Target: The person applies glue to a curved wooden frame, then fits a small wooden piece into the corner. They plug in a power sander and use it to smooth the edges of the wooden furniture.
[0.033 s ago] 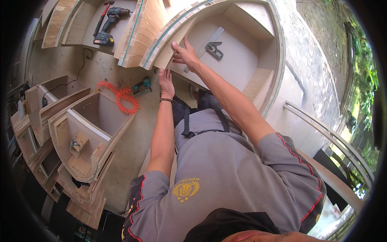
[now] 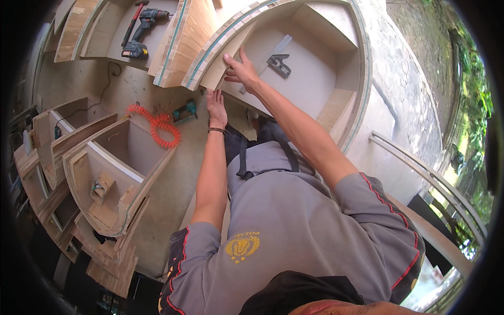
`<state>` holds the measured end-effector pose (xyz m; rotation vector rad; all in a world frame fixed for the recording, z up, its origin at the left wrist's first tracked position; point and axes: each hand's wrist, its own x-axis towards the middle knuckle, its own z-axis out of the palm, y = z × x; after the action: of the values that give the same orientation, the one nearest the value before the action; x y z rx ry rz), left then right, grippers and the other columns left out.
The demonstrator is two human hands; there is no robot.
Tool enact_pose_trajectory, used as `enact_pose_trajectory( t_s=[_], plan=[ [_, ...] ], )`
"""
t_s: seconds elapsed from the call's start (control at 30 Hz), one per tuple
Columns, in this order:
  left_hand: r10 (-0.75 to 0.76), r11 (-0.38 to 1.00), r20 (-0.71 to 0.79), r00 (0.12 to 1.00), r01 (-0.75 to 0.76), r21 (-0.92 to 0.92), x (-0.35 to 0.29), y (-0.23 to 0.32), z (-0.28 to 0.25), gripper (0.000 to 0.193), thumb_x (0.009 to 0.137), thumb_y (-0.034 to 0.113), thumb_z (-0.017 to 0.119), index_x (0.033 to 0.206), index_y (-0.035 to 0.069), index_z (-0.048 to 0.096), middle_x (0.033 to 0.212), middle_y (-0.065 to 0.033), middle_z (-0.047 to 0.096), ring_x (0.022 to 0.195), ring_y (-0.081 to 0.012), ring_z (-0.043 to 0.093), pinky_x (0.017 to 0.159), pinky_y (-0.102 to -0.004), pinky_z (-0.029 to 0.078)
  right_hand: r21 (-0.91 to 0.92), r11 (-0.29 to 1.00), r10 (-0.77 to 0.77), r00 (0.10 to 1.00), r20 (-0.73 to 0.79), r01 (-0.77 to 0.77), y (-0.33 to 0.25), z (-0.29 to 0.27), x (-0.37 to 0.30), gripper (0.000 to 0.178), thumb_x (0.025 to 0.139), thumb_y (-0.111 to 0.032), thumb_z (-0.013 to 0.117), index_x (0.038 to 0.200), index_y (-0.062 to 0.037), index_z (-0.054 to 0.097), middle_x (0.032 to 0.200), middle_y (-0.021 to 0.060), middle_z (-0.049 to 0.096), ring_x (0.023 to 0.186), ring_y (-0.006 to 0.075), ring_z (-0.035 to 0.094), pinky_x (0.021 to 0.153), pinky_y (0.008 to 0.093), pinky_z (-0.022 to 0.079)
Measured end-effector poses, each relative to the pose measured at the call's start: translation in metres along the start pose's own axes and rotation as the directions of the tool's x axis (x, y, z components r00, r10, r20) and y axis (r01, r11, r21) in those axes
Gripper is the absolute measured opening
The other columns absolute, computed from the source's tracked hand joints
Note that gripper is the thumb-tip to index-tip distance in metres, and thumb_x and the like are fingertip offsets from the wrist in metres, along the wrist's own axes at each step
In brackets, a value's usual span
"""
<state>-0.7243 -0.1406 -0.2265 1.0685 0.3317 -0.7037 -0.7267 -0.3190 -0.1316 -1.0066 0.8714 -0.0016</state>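
Concrete flooring [image 2: 163,205] spreads beneath the work, with daylight coming in from the right. Nearest, the person's left hand [image 2: 216,110] is unclenched, its straight fingers reaching up to the near end of a wooden strip [image 2: 212,77]; whether they bear any weight cannot be told. The right hand [image 2: 242,72] lies on the strip with fingers spread, and how firmly its grip closes is unclear. The strip runs along the inside of the left wall of a curved plywood box [image 2: 365,68]. Uneven pressure from the two hands could twist it out of line, and a shift of the right wrist could knock the combination square [image 2: 280,66] just beside it. To the left, an orange coiled hose [image 2: 168,139] and a teal power tool [image 2: 185,112] lie on the floor, where a stray foot might snag. Farther off, a cordless drill [image 2: 152,16] rests beside a hammer [image 2: 131,26] in another box.
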Motion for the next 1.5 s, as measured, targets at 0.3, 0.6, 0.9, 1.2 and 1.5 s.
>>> enact_pose_trajectory(
  t_s=[0.3, 0.6, 0.9, 1.2, 1.5],
  plan=[
    [-0.033, 0.999, -0.027, 0.999, 0.033, -0.008, 0.005, -0.004, -0.001, 0.106, 0.087, 0.068, 0.068, 0.159, 0.002, 0.027, 0.162, -0.0162, 0.033, 0.152, -0.0291, 0.028, 0.127, -0.0409, 0.013, 0.046, 0.999, 0.027, 1.000, 0.003, -0.027, -0.002, 0.001, -0.002, 0.110, 0.096, -0.045, 0.070, 0.165, -0.0160, -0.011, 0.150, 0.0333, 0.044, 0.122, 0.0439, 0.061, 0.091, 0.0456, 0.061],
    [-0.029, 0.990, -0.061, 0.998, 0.038, 0.138, 0.002, 0.012, 0.013, 0.106, 0.086, 0.070, 0.060, 0.161, 0.006, 0.023, 0.156, -0.0257, 0.038, 0.149, -0.0335, 0.036, 0.126, -0.0433, 0.019, -0.038, 0.977, -0.212, 0.939, -0.269, 0.210, -0.011, -0.011, 0.017, 0.072, 0.093, -0.033, 0.073, 0.152, -0.0031, 0.044, 0.122, 0.0193, 0.067, 0.097, 0.0238, 0.068, 0.075, 0.0355, 0.059],
    [-0.062, 0.955, -0.119, 0.991, 0.093, 0.283, -0.003, 0.018, 0.014, 0.112, 0.083, 0.076, 0.058, 0.162, 0.006, 0.021, 0.157, -0.0281, 0.038, 0.149, -0.0345, 0.038, 0.125, -0.0437, 0.020, -0.009, 0.962, -0.256, 0.885, -0.388, 0.274, -0.034, -0.028, 0.031, 0.039, 0.090, -0.015, 0.078, 0.119, 0.0079, 0.067, 0.114, 0.0145, 0.069, 0.100, 0.0217, 0.068, 0.083, 0.0349, 0.061],
    [-0.077, 0.923, -0.128, 0.989, 0.119, 0.365, -0.006, 0.025, 0.014, 0.109, 0.083, 0.075, 0.057, 0.162, 0.007, 0.025, 0.156, -0.0276, 0.043, 0.147, -0.0345, 0.040, 0.124, -0.0456, 0.022, 0.095, 0.953, -0.233, 0.898, -0.373, 0.286, -0.040, -0.037, 0.038, 0.025, 0.088, -0.014, 0.078, 0.100, 0.0067, 0.072, 0.087, 0.0111, 0.073, 0.073, 0.0164, 0.069, 0.069, 0.0310, 0.060],
    [-0.040, 0.903, -0.113, 0.993, 0.084, 0.422, -0.014, 0.038, 0.018, 0.105, 0.086, 0.071, 0.059, 0.158, 0.000, 0.032, 0.155, -0.0301, 0.043, 0.147, -0.0387, 0.039, 0.119, -0.0512, 0.029, -0.256, 0.884, -0.433, 0.892, -0.131, 0.392, -0.014, -0.035, -0.004, 0.023, 0.091, -0.020, 0.071, 0.091, 0.0027, 0.073, 0.075, 0.0045, 0.070, 0.066, 0.0103, 0.062, 0.064, 0.0272, 0.052]
  ],
)
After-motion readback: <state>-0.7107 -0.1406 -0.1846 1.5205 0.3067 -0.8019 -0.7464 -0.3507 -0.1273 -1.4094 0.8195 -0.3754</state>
